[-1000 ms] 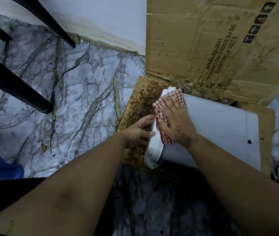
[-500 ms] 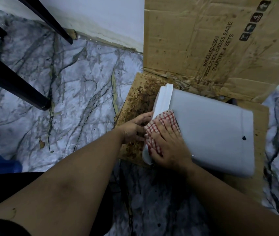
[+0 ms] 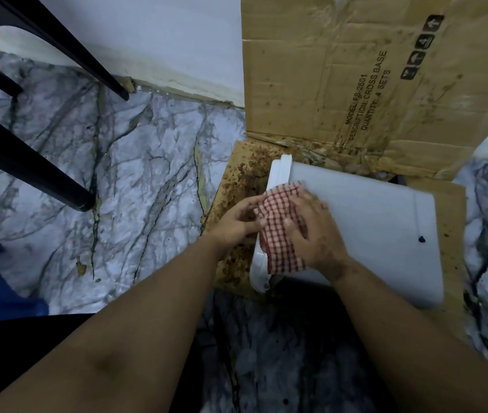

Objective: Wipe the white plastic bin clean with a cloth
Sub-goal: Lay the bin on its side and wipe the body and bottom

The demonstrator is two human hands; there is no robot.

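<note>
White plastic bin (image 3: 365, 222) looks light and slick: left hand (image 3: 238, 223) grips rim, right hand (image 3: 314, 234) presses cloth (image 3: 278, 231) with flat, close-set fingers.

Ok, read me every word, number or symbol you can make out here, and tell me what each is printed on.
All print is on the upright cardboard sheet behind the white plastic bin:
"MODEL: FS-2601"
"DESCRIPTION: CROSS BASE"
"QUANTITY: 4 SETS"
Four black handling symbols: an up arrow and a "4" read; the lower two are too blurred.
Nothing readable on the bin or checked cloth.
</note>
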